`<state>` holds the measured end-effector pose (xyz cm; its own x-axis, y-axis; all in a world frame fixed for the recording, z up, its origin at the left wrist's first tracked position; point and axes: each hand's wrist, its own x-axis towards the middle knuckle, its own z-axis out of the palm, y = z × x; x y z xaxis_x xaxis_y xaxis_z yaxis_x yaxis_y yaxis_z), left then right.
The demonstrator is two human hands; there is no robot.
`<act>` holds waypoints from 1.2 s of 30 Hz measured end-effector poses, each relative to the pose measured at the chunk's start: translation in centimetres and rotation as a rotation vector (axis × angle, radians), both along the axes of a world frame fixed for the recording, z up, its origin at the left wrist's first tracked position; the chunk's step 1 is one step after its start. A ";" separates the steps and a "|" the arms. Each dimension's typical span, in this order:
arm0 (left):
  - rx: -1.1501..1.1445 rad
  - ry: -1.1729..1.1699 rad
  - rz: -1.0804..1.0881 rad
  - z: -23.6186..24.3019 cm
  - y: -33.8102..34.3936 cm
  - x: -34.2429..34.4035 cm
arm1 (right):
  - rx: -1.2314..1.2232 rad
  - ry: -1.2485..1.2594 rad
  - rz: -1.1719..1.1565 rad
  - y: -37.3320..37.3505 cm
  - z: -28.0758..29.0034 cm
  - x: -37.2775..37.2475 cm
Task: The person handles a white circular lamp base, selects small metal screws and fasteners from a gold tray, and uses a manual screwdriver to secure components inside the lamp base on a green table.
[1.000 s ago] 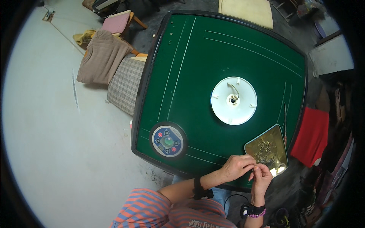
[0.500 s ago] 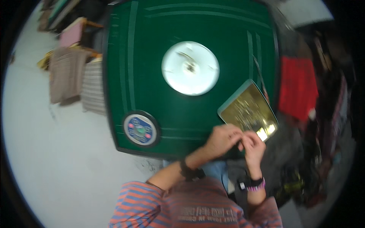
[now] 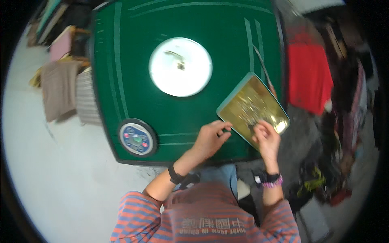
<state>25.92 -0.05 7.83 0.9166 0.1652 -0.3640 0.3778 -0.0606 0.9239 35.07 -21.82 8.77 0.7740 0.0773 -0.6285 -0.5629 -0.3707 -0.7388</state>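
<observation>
On the green table (image 3: 190, 109) lies a gold-coloured tray (image 3: 236, 113) of small metal pieces, seemingly screws. My right hand (image 3: 265, 137) is over its lower right part, fingers curled together; what they hold is unclear. My left hand (image 3: 210, 137) is beside the tray's lower left edge, fingers bent inward; anything in them is too small to make out. A round white fixture (image 3: 180, 79) with a short wire sits farther back. A long thin tool (image 3: 262, 64), perhaps a screwdriver, lies beside the tray's upper right.
A round control panel (image 3: 137, 137) is at the table's near left. Chairs with a brown cushion (image 3: 58, 91) and a striped cushion (image 3: 87, 99) stand to the left. A red cloth (image 3: 308, 77) and clutter lie beyond the right edge. A pale wall or floor fills the lower left.
My hands, together earlier, have moved apart: the right over the tray, the left to the left. The view has shifted, so the table appears higher and farther left in the picture.
</observation>
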 end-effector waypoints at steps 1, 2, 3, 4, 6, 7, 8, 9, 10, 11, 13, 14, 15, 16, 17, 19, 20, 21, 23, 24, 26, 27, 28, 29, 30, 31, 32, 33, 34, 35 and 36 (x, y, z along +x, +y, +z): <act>0.087 -0.054 0.024 0.8 2.0 -0.4 | 0.004 -0.051 0.041 -0.6 -0.1 0.9; 0.146 -0.062 0.067 1.3 4.1 -0.4 | 0.061 -0.077 0.038 -1.2 0.8 2.2; 0.198 -0.054 0.121 1.5 6.4 -1.2 | -0.028 -0.126 0.170 0.2 3.1 3.8; 0.318 -0.040 0.186 1.4 9.6 -2.1 | -0.073 -0.154 0.225 2.7 4.7 5.5; 0.584 -0.074 0.289 0.0 15.7 -4.1 | 0.002 -0.223 0.410 7.8 8.8 9.1; 0.756 -0.093 0.343 -1.0 19.0 -5.8 | -0.008 -0.264 0.548 11.8 10.6 10.8; 0.850 -0.020 0.389 -1.1 22.0 -7.5 | -0.018 -0.330 0.682 16.1 11.9 12.1; 0.947 0.064 0.436 -1.1 24.6 -9.7 | -0.018 -0.393 0.818 20.4 12.4 12.9; 1.049 0.065 0.449 -1.8 27.3 -11.9 | 0.018 -0.458 0.926 25.2 12.4 13.4; 1.147 0.066 0.460 -2.5 29.5 -13.9 | 0.050 -0.524 1.032 29.8 12.3 13.8; 1.195 0.238 0.406 -3.3 32.5 -16.8 | 0.083 -0.630 1.152 38.8 10.4 13.8; 1.173 0.241 0.374 -4.2 33.4 -17.0 | 0.090 -0.712 1.193 42.9 9.3 14.4; 1.160 0.262 0.338 -4.8 34.1 -17.6 | 0.117 -0.781 1.238 47.1 7.4 14.7; 1.144 0.258 0.310 -6.1 34.4 -17.9 | 0.112 -0.800 1.207 51.0 5.7 15.0; 1.113 0.247 0.294 -6.9 34.5 -17.8 | 0.101 -0.819 1.175 54.4 3.8 15.4; 1.124 0.248 0.257 -7.5 34.8 -17.7 | -0.063 -0.836 1.124 60.6 0.2 15.5; 1.126 0.244 0.256 -7.5 35.0 -17.6 | -0.076 -0.843 1.136 63.3 -1.6 15.5; 1.112 0.242 0.266 -7.6 35.1 -17.9 | -0.105 -0.853 1.091 65.9 -3.4 15.3; 1.079 0.210 0.262 -7.8 35.3 -18.2 | -0.147 -0.873 1.059 69.7 -6.7 15.5; 1.088 0.206 0.266 -7.7 35.4 -18.3 | -0.159 -0.906 0.999 71.3 -7.8 15.5; 1.071 0.207 0.268 -7.7 35.5 -18.5 | -0.181 -0.956 0.936 73.6 -9.2 15.6; 1.070 0.208 0.267 -7.8 35.5 -18.6 | -0.208 -0.988 0.937 74.3 -9.5 15.6; 1.071 0.212 0.269 -8.1 35.5 -18.7 | -0.236 -1.004 0.966 74.8 -9.6 15.8; 1.080 0.206 0.274 -8.2 35.5 -18.9 | -0.262 -1.015 0.995 75.2 -9.6 15.8; 1.081 0.204 0.276 -8.3 35.5 -19.0 | -0.257 -1.107 1.030 75.4 -10.0 16.0; 1.084 0.201 0.277 -8.5 35.5 -19.1 | -0.282 -1.121 1.050 75.5 -10.2 16.1; 1.081 0.198 0.281 -8.5 35.6 -19.1 | -0.284 -1.154 1.067 75.5 -10.2 16.3; 1.081 0.188 0.286 -8.4 35.7 -19.0 | -0.288 -1.188 1.082 75.4 -10.1 16.5; 1.081 0.175 0.291 -8.4 35.6 -18.8 | -0.295 -1.195 1.081 75.2 -10.0 16.6; 1.078 0.162 0.293 -8.6 35.5 -18.5 | -0.048 -0.811 0.960 74.7 -9.8 16.9; 1.073 0.145 0.298 -8.9 35.4 -18.2 | 0.183 -0.432 0.810 73.9 -9.4 17.4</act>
<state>7.76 35.33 -1.10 0.7486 0.6631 -0.0017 0.6101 -0.6877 0.3934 52.49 52.11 -0.58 0.6044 0.7646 -0.2236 0.1534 -0.3871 -0.9092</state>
